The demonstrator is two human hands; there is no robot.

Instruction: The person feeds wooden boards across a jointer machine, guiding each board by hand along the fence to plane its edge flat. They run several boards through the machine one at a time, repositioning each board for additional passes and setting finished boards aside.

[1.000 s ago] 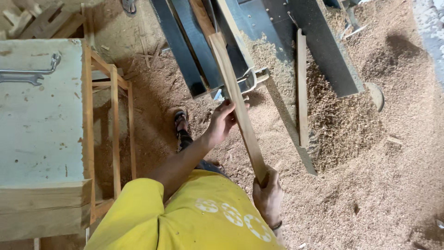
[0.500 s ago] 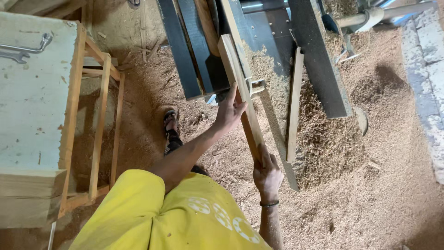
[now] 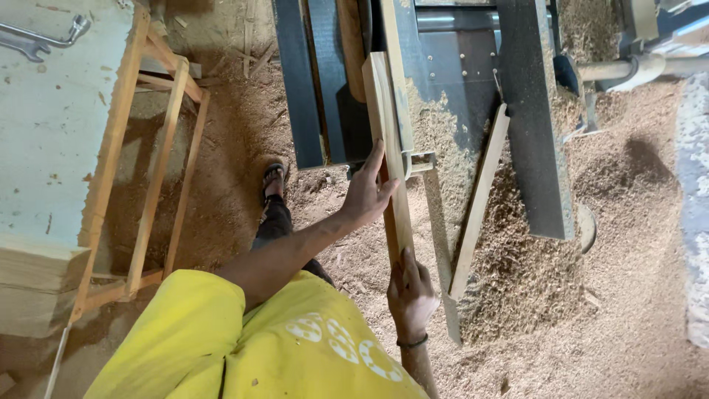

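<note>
A long narrow wooden strip [image 3: 389,125] lies lengthwise on the dark metal bed of a woodworking machine [image 3: 528,118], against a pale fence rail. My left hand [image 3: 367,196] grips the strip at the bed's near edge, fingers laid along its left side and the thumb over it. My right hand [image 3: 410,294], with a dark wristband, holds the strip's near end, which overhangs the sawdust floor. My yellow shirt fills the bottom of the view.
Thick sawdust [image 3: 532,288] is heaped under and to the right of the machine. A second loose strip [image 3: 480,199] leans against the bed. At left stand a wooden frame [image 3: 151,185] and a pale benchtop [image 3: 44,125] with a wrench [image 3: 40,38]. My sandalled foot [image 3: 273,179] is near the machine.
The strip has slid forward along the machine bed. My right hand has followed its near end toward the machine, and my left hand has stayed on it at the bed's edge.
</note>
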